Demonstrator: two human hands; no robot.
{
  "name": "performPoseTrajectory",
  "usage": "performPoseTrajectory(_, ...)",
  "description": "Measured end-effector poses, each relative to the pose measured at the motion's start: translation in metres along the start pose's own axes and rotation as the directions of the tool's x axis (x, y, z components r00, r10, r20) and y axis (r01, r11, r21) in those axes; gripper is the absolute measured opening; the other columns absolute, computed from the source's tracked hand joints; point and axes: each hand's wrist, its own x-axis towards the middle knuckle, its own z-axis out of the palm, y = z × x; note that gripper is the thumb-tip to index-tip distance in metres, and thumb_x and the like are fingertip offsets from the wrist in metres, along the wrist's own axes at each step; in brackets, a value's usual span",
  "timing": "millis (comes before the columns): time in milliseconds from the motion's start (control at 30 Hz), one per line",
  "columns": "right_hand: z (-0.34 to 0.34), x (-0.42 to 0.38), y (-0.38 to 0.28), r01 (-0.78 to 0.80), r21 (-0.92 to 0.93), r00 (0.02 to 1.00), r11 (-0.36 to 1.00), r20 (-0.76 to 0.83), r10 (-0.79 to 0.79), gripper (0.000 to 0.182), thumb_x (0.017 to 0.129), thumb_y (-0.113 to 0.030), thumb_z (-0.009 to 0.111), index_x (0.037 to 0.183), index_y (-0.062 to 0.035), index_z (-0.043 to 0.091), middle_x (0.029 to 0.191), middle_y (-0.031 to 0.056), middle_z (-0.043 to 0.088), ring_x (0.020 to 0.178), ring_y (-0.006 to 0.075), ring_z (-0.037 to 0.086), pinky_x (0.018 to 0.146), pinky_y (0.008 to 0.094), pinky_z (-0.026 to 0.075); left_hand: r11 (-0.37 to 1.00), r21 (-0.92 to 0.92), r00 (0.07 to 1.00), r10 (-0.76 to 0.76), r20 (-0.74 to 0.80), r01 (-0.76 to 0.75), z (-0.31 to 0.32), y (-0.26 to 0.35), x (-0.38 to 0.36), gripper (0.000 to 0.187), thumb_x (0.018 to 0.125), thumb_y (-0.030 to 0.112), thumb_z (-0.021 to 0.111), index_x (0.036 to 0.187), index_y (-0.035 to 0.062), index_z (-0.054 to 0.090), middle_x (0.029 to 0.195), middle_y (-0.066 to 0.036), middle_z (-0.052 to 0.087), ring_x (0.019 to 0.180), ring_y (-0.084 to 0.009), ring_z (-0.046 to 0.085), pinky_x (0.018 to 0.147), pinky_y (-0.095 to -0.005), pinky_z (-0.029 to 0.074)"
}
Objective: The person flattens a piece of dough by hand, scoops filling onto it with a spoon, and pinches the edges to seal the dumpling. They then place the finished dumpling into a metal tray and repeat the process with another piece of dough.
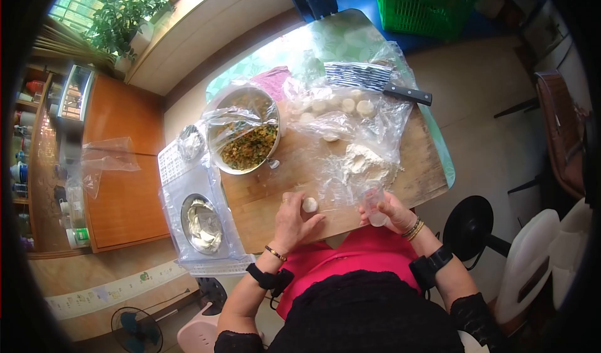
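A small round piece of dough (310,204) lies on the wooden board (256,206) near its front edge. My left hand (293,221) rests beside it, thumb spread away from the fingers, with the dough in the gap between them. In my right hand (395,212) is a clear cylindrical container (375,207), its lower end near the board's front edge. Just beyond it sits a heap of flour (364,162). More dough pieces (348,106) lie under a clear plastic sheet (391,127) farther back.
A metal pot of chopped filling (250,147) stands at the board's left, partly covered with plastic. Left of the board, a round dish (186,218) holds pale wrapped pieces. A broad knife (407,94) lies across the plastic at the back right. Behind stands a green basket (426,8).
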Motion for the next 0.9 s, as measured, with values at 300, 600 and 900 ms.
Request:
performPoseTrajectory(300,0.002,0.000,-0.001,0.000,-0.068,1.000,0.998,-0.024,-0.002,0.079,0.074,-0.053,0.078,0.124,-0.0031,0.043,0.102,0.0137,0.061,0.085,0.0197,0.067,0.079,0.0384,0.058,0.996,0.063,0.997,0.061,-0.046,-0.058,0.001,-0.006,-0.001,0.040,0.073,0.017,0.079,0.105,0.0049,0.058,0.095,-0.016,0.054,0.085,-0.0343,0.056,0.073,-0.0415,0.047)
performPoseTrajectory(600,-0.002,0.000,0.002,0.023,-0.068,1.000,0.997,-0.014,-0.024,0.076,0.079,-0.049,0.076,0.130,-0.0028,0.042,0.103,0.0144,0.062,0.085,0.0205,0.068,0.080,0.0375,0.057,0.954,0.298,0.994,0.048,-0.097,-0.017,0.036,-0.012,0.022,0.078,0.083,0.048,0.066,0.137,-0.0016,0.040,0.143,-0.024,0.036,0.133,-0.0405,0.032,0.105,-0.0553,0.028)
performPoseTrajectory(900,-0.009,0.001,0.003,-0.003,-0.078,0.999,0.997,0.033,0.006,0.073,0.081,-0.046,0.075,0.127,-0.0002,0.044,0.105,0.0139,0.062,0.091,0.0220,0.066,0.083,0.0385,0.056,0.946,0.323,1.000,0.002,0.001,-0.002,0.036,-0.009,0.026,0.088,0.082,0.052,0.064,0.143,-0.0020,0.032,0.153,-0.025,0.021,0.144,-0.0418,0.014,0.113,-0.0593,0.015)
